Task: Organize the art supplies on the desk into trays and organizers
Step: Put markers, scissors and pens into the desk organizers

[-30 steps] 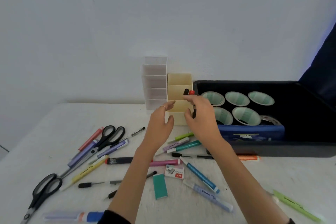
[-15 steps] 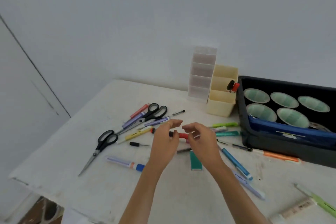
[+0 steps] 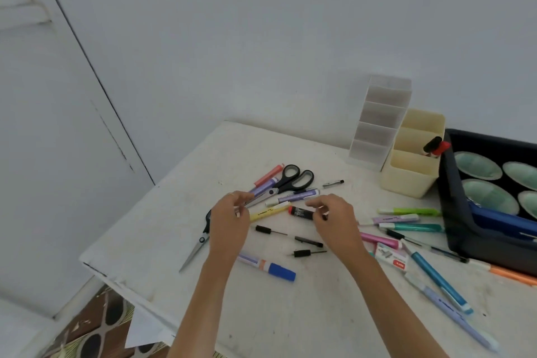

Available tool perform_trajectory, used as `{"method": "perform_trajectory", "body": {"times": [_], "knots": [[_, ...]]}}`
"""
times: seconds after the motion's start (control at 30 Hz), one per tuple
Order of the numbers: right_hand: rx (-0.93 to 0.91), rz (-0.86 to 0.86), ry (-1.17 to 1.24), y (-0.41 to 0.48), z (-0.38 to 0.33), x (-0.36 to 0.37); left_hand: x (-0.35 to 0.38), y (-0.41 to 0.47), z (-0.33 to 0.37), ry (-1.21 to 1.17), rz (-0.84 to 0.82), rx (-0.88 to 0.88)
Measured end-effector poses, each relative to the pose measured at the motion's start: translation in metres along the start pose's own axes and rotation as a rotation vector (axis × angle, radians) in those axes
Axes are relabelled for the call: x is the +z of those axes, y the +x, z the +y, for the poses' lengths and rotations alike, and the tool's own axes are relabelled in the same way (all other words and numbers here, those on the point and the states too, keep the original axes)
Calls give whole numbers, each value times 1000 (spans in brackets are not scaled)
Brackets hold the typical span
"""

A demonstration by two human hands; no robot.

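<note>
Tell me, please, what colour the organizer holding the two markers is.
The organizer is pale cream-yellow, clearest in the head view.

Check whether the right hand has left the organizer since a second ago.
Yes. The right hand has come back from the cream organizer toward the person and now pinches a black marker on the desk.

Study corner: desk (image 3: 290, 314) strewn with markers (image 3: 266, 263), scissors (image 3: 278, 188).

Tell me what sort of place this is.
Probably a home craft or study corner, not a shop: a worn white table against a plain wall, loose markers and scissors scattered on it, and a cream pen organizer beside a black tray of what look like tape rolls.
</note>
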State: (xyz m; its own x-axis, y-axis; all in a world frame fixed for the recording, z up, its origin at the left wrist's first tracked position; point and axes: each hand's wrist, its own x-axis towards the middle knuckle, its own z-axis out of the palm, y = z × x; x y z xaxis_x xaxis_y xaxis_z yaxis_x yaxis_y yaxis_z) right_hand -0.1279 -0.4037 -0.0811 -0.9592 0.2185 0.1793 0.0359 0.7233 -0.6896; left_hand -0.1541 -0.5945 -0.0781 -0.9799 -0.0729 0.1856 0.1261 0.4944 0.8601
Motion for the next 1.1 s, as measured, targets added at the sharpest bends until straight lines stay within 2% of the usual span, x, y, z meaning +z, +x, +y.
{"method": "perform_trajectory", "body": {"times": [0.13,0.27,0.4,0.47,0.53,0.6,0.7,0.9,1.1], "knots": [[86,70,-88,6,16,-7,-14,10,-16,63,20,-15],[120,-164,-378,3,21,-12,-16,8,-24,77,-24,-16],[98,-144,-375,-6,26,-9,-8,-1,-22,102,-77,31],[70,-101,-307,-9,28,-11,-10,-7,-15,50,-218,113],[67,-44,-184,-12,28,-15,-15,-12,-5,5,-519,159],[71,1,-75,-14,26,-20,-17,-17,2,104,-779,183],[82,30,19,-18,23,-25,-9,-20,5,315,-916,229],[114,54,204,-28,21,-28,-1,-24,4,275,-880,239],[161,220,492,-28,9,-61,-1,-13,60,-42,-665,329]]}}
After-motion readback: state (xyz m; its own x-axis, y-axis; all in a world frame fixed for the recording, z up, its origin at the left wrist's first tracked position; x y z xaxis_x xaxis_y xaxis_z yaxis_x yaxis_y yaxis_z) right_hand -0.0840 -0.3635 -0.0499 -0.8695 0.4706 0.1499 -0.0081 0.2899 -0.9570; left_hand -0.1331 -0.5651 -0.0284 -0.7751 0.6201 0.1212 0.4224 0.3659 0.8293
